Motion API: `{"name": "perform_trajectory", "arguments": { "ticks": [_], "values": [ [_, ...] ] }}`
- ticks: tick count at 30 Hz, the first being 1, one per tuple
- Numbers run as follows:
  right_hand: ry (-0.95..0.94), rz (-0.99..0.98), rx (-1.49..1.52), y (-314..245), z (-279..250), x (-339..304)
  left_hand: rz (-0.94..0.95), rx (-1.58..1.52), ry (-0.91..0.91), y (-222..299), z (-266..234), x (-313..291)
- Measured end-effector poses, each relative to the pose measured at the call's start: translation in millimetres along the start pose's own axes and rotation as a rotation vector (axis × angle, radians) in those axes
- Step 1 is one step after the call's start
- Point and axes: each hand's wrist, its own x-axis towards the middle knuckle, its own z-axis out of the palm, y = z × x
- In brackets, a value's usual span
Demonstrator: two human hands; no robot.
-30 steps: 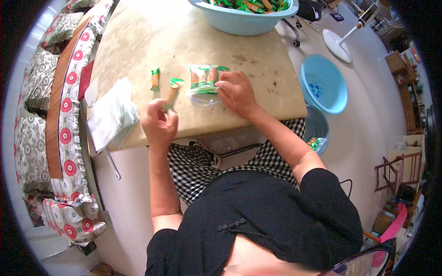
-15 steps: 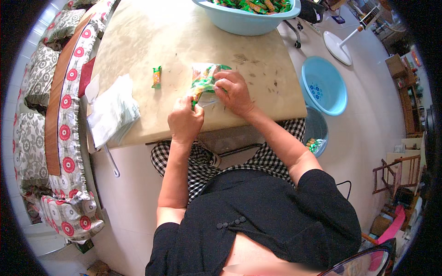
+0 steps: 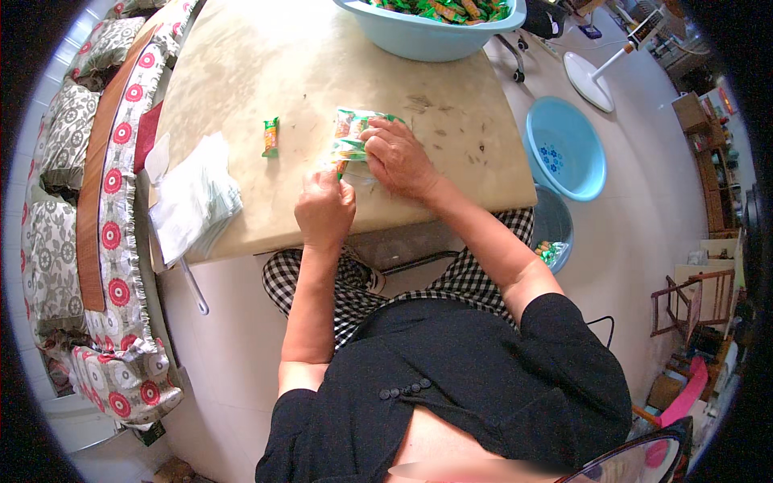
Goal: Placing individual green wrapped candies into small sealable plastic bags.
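Observation:
On the table in front of me lies a clear plastic bag (image 3: 345, 127) with several small green and orange wrapped snacks in it. My left hand (image 3: 324, 208) is closed at the bag's near end, its thumb and fingers pinching the edge. Curled over the bag's right side, the fingers of my right hand (image 3: 403, 161) grip the plastic and hide part of the contents. A single wrapped snack (image 3: 270, 138) in green and orange lies apart, left of the bag. Farther left rests a stack of flat white plastic bags (image 3: 197, 201), near the table's edge.
A blue basin (image 3: 435, 40) full of wrapped snacks stands at the table's far side. To the right, on the floor, are a blue basin (image 3: 596, 161) and a bucket (image 3: 564, 213) with some wrapped pieces. A cushioned bench (image 3: 117, 217) runs along the left.
My right hand has shifted slightly left and flattened over the bag, which now lies flatter. The left hand has drawn down a little, still pinching the near end.

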Motion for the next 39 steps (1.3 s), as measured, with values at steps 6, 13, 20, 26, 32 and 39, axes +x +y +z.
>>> {"name": "perform_trajectory", "arguments": {
  "ticks": [6,13,20,26,32,39],
  "values": [
    [0.077,-0.025,0.083,3,4,-2,0.060,-0.063,0.014,0,17,0],
    [0.165,-0.042,0.147,3,5,-7,0.025,-0.185,-0.005,6,18,9],
    [0.283,-0.019,0.188,7,10,-8,0.037,-0.215,0.029,-1,22,-1],
    [0.275,0.076,0.007,-3,9,-7,0.073,-0.173,0.071,-1,27,0],
    [0.266,-0.018,0.098,-1,7,-7,-0.008,-0.222,-0.004,4,24,2],
    [0.278,-0.042,0.152,-2,9,-6,-0.026,-0.462,0.010,0,36,3]
  ]
}}
